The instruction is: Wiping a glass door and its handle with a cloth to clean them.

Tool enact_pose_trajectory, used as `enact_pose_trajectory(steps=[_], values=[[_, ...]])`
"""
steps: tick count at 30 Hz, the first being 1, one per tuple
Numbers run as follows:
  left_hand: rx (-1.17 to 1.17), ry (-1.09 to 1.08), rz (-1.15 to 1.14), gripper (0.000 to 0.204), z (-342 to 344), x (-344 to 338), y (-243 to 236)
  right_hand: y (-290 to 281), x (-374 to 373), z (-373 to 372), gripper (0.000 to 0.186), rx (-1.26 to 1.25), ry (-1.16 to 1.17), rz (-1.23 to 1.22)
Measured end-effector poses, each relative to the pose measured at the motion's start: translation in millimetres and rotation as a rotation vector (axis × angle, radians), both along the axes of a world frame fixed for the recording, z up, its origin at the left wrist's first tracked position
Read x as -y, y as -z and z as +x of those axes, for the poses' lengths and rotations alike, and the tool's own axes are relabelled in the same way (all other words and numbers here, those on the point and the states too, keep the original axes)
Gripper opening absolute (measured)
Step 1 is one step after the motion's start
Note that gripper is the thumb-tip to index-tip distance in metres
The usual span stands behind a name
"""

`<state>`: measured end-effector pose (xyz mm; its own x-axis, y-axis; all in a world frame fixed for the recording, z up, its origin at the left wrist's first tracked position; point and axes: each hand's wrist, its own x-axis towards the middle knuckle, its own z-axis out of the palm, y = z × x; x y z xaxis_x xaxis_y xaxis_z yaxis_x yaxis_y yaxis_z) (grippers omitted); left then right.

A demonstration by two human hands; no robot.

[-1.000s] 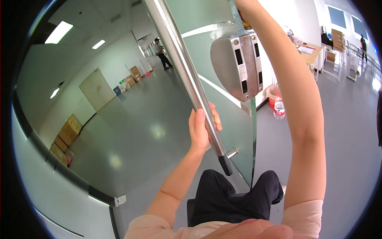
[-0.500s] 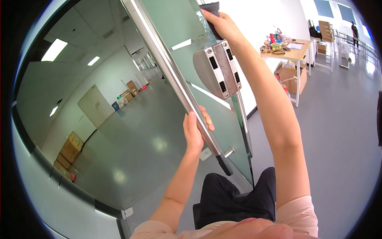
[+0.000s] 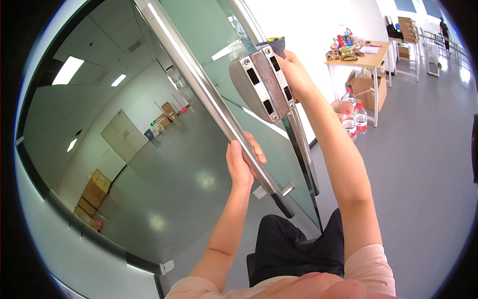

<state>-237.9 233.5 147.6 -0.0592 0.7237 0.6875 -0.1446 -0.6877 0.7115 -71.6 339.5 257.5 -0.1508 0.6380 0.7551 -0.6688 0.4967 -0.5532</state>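
The long metal handle (image 3: 198,74) of the glass door (image 3: 199,30) is gripped by the left hand (image 3: 242,162), thumb and fingers curled around it, below and left of the metal lock (image 3: 264,82). At the lock's upper right, a dark grey cloth (image 3: 275,46) with some yellow is held by the right hand (image 3: 297,74); whether the glass is touched by it cannot be told.

Glossy metal handle (image 3: 206,97), apparently rough cloth (image 3: 278,45)
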Motion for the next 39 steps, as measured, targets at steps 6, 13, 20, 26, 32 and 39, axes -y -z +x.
enact_pose_trajectory(steps=[6, 13, 20, 26, 32, 39], values=[[-0.005, -0.064, -0.011, 0.047, 0.2, 0.1, 1.1, 25.8, 7.8, 0.3, 0.037, -0.003, -0.011, -0.031], [-0.034, -0.071, 0.000, 0.047, 2.1, -0.1, 0.5, 59.1, 5.4, -1.9, 0.036, -0.004, 0.018, -0.048], [-0.014, -0.049, -0.001, 0.048, 1.9, -2.6, 2.1, 103.8, 9.7, 2.5, 0.032, 0.037, 0.016, -0.150], [0.003, -0.037, -0.007, 0.048, 2.2, -1.8, 2.2, 144.0, 31.3, -5.0, 0.042, 0.083, 0.723, 0.136], [0.054, -0.051, -0.015, 0.046, 6.2, 1.0, 1.8, 128.3, 40.4, -8.1, 0.051, 0.141, 1.096, 0.371], [0.037, -0.098, -0.054, 0.049, 10.9, 0.0, -0.9, 77.4, 27.2, -8.9, 0.041, 0.073, 1.350, 0.549]])
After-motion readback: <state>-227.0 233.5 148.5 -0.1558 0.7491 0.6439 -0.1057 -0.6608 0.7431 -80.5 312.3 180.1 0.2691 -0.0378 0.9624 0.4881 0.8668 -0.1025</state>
